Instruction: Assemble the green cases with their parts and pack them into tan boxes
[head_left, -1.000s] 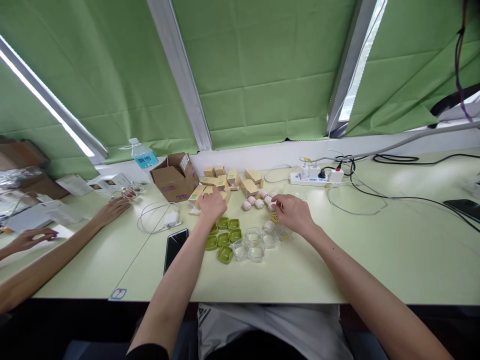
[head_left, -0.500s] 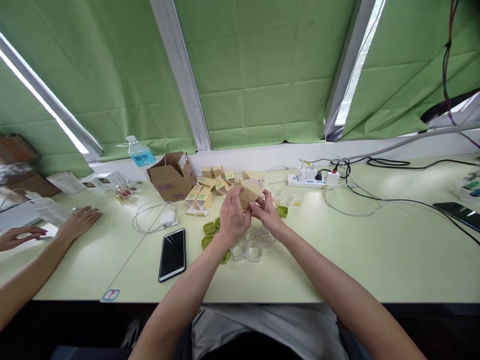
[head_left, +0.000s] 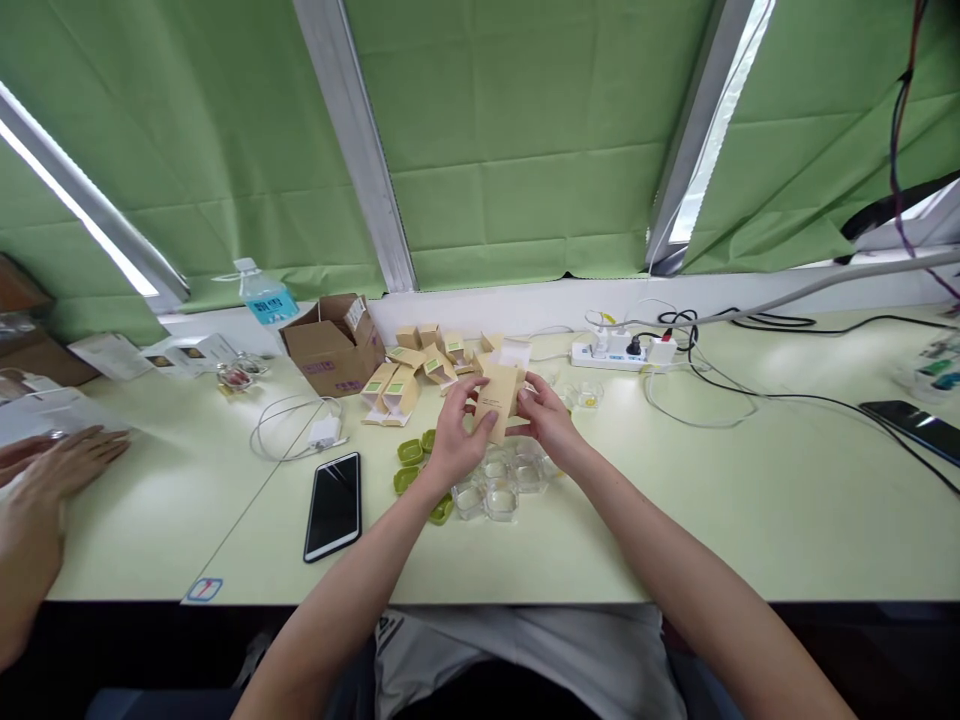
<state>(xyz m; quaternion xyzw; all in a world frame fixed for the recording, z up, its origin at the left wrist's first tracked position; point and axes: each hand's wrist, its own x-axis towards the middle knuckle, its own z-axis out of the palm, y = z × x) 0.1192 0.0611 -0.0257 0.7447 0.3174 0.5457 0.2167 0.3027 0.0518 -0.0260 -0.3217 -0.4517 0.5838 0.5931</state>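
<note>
Between my two hands is a small tan cardboard box (head_left: 496,395), held above the table with its printed side facing me and a pale flap sticking up at its top. My left hand (head_left: 460,425) grips its left side, thumb on the front. On the right edge, my right hand (head_left: 546,415) has its fingers closed. Under the hands lie several clear plastic containers (head_left: 501,500). Green lids or trays (head_left: 409,452) sit just left of them. Several more tan boxes (head_left: 401,388), some with open ends, are grouped behind my left hand.
A brown carton (head_left: 334,350) and a water bottle (head_left: 264,292) stand at the back. A phone (head_left: 333,507) and white charger (head_left: 324,432) lie left. Cables run from a power strip (head_left: 611,356) at back right. Another person's hand (head_left: 75,462) works at far left.
The tan box has been turned upright, so its printed face and a raised flap now show. The other person's hands have shifted left. My view has moved slightly.
</note>
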